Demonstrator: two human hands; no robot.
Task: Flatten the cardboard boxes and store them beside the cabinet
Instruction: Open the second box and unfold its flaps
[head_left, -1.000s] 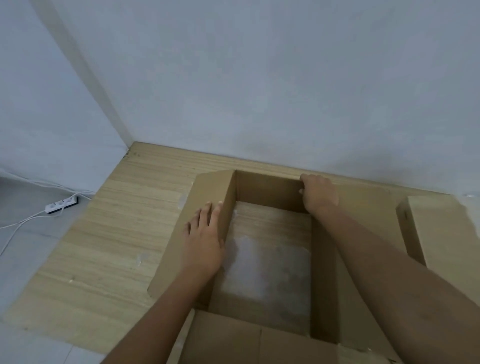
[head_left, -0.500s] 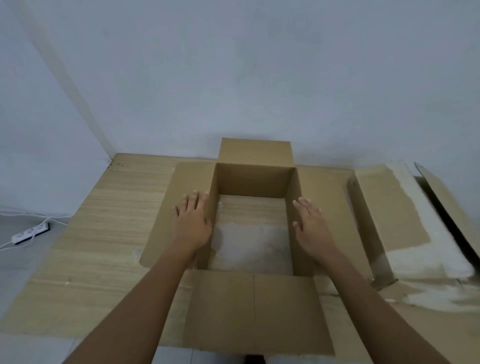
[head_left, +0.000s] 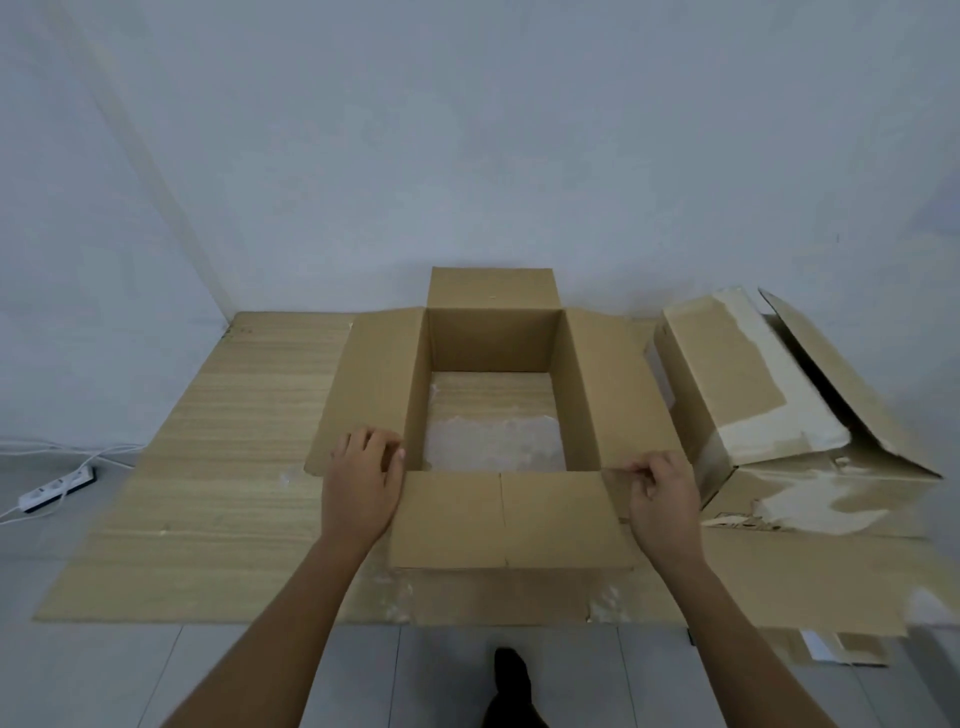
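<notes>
An open cardboard box (head_left: 613, 384) stands in the middle of a low wooden surface (head_left: 218, 467), all of its flaps spread outward; the wood shows through its bottom. My left hand (head_left: 361, 486) is at the near left corner, fingers curled over the left flap's edge. My right hand (head_left: 660, 493) pinches the near end of the right flap at the near right corner. A second, torn cardboard box (head_left: 748, 389) lies tilted to the right, one flap hanging open.
A flat sheet of torn cardboard (head_left: 810, 577) lies under and in front of the second box. A white power strip (head_left: 57, 486) with cables lies on the grey floor at left. My dark foot (head_left: 511, 686) is at the bottom edge. White walls meet at the back left.
Both hands slid back from the side flaps to the box's near corners and curled onto the flap edges. The view pulled back, showing more of the second box.
</notes>
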